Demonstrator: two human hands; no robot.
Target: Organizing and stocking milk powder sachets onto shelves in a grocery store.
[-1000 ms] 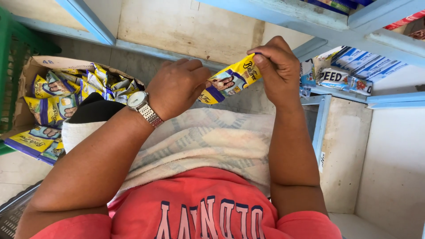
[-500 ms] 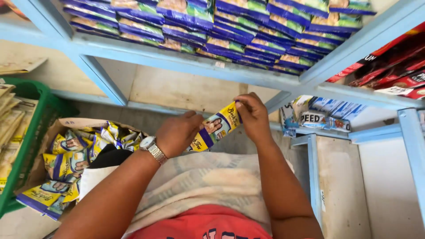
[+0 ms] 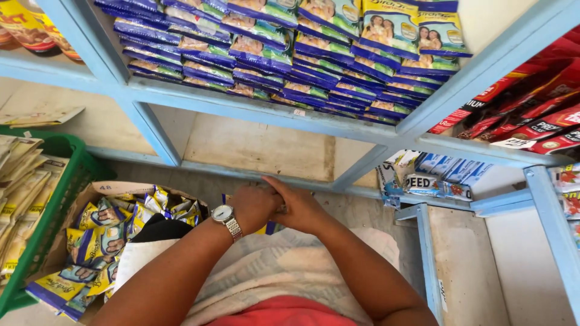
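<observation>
My left hand point(image 3: 252, 206), with a silver wristwatch, and my right hand point(image 3: 300, 209) are pressed together low in front of the bare lower shelf point(image 3: 260, 145). Both close over a yellow and blue snack packet point(image 3: 269, 229). Only a small yellow corner of it shows under my fingers; the rest is hidden. A cardboard box point(image 3: 118, 189) full of the same yellow and blue packets point(image 3: 96, 238) sits just left of my left forearm.
A green plastic basket point(image 3: 67, 181) with beige packets stands at far left. The blue shelf frame point(image 3: 260, 110) carries rows of blue packets point(image 3: 290, 54) above. Red packets point(image 3: 531, 115) and white-blue packets point(image 3: 435, 175) fill the shelves on the right. A blue upright point(image 3: 430, 265) stands right of my arm.
My hands have dropped from chest height toward the lower shelf and closed together over the packet, hiding most of it. The view has tilted up, showing more of the stocked upper shelf.
</observation>
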